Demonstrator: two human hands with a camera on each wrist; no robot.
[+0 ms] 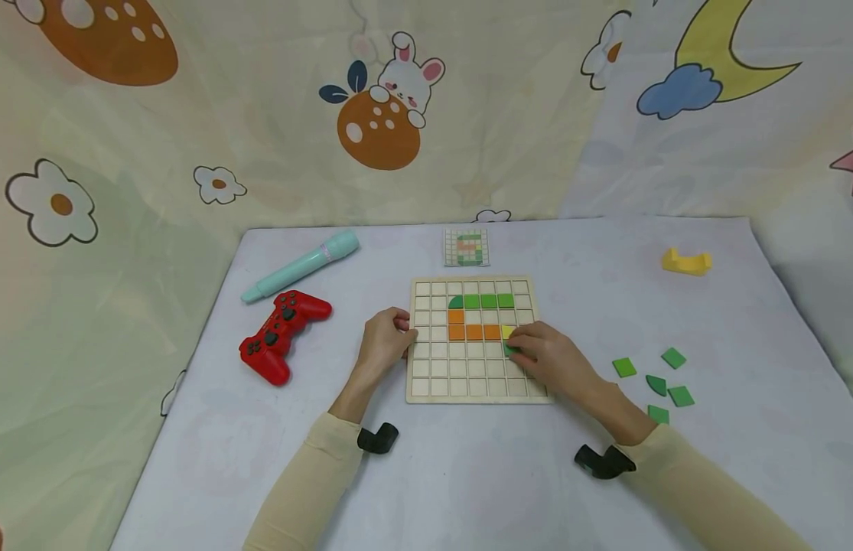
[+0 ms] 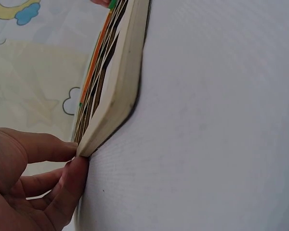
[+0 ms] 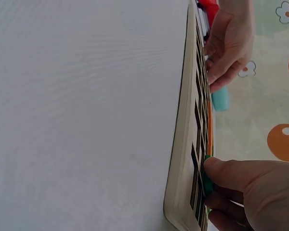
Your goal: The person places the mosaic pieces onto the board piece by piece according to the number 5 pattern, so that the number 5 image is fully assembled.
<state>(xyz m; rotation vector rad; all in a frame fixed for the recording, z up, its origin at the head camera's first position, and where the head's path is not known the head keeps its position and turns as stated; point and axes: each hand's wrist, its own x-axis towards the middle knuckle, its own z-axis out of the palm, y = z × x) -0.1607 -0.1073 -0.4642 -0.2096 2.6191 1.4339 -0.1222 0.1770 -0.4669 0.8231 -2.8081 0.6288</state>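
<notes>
A square wooden grid board (image 1: pixel 467 379) lies on the white table. My left hand (image 1: pixel 385 337) pinches its left edge between thumb and fingers, as the left wrist view also shows. Toward the board's right side, my right hand (image 1: pixel 550 358) pinches a green tile (image 3: pixel 208 179) against the grid, partly hidden by the fingers. Just above that tile sits a yellow tile (image 1: pixel 508 331), ending a row of orange tiles (image 1: pixel 474 332). Higher up runs a row of light green tiles (image 1: pixel 489 301), with a rounded dark green tile (image 1: pixel 457 303) at its left end.
Several loose green tiles (image 1: pixel 624 367) lie right of the board, near the right forearm. A small pattern card (image 1: pixel 466 247) is behind the board. A red game controller (image 1: pixel 281 337) and a teal pen-shaped object (image 1: pixel 302 266) lie left; a yellow block (image 1: pixel 686 262) stands back right.
</notes>
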